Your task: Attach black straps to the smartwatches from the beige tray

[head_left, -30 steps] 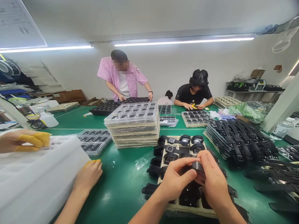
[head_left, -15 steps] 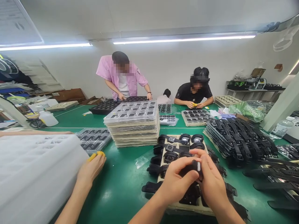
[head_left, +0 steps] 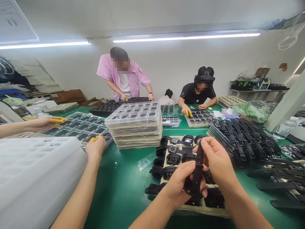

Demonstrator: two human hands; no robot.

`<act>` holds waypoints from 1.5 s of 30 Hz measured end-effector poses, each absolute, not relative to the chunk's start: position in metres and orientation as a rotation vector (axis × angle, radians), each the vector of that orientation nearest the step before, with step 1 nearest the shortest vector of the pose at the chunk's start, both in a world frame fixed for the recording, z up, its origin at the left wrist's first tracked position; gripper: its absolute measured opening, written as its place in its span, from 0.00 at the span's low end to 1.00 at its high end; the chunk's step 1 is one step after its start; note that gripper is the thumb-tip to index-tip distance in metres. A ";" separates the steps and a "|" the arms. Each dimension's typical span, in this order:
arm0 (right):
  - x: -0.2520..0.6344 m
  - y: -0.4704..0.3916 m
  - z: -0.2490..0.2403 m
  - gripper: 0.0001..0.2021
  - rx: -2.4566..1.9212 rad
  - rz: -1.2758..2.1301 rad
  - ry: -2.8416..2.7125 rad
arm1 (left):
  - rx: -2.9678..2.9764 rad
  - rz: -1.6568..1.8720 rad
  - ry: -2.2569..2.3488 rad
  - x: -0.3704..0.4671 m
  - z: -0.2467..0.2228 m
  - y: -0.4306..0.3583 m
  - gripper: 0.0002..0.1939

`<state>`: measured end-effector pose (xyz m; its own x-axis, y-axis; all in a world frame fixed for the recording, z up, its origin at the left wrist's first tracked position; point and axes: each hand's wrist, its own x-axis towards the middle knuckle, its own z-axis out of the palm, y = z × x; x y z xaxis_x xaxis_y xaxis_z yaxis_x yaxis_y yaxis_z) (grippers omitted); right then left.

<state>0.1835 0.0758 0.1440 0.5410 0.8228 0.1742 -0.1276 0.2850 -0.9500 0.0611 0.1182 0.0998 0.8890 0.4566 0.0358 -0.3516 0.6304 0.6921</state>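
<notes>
Between my two hands is a black smartwatch, its strap (head_left: pixel 198 168) standing nearly upright toward me. My left hand (head_left: pixel 179 181) is closed around the lower part, with fingertips curled behind the strap. My right hand (head_left: pixel 218 160) pinches the top end of the strap between thumb and fingers. The watch case is mostly hidden by my left hand. Directly beneath lies a cream moulded tray (head_left: pixel 202 210) with several black watches (head_left: pixel 173 159) in its pockets, some straps hanging over the sides.
A tall stack of trays (head_left: pixel 137 135) stands beyond. To the right are piled black-strapped watches (head_left: pixel 245 140) and a bottle (head_left: pixel 284 128). At left, a co-worker's hands in yellow finger covers hold a clear tray (head_left: pixel 81 122) beside a white foam-like block (head_left: pixel 43 181). Two people work across the table.
The watch strap has swung upright, and my right hand has moved up to its top end. The co-worker's hands at left have lifted a clear tray. Across the table, a yellow-tipped hand has moved left.
</notes>
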 end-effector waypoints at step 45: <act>0.177 0.047 0.106 0.21 -0.897 0.958 -0.495 | 2.604 1.559 0.086 0.041 0.104 0.131 0.14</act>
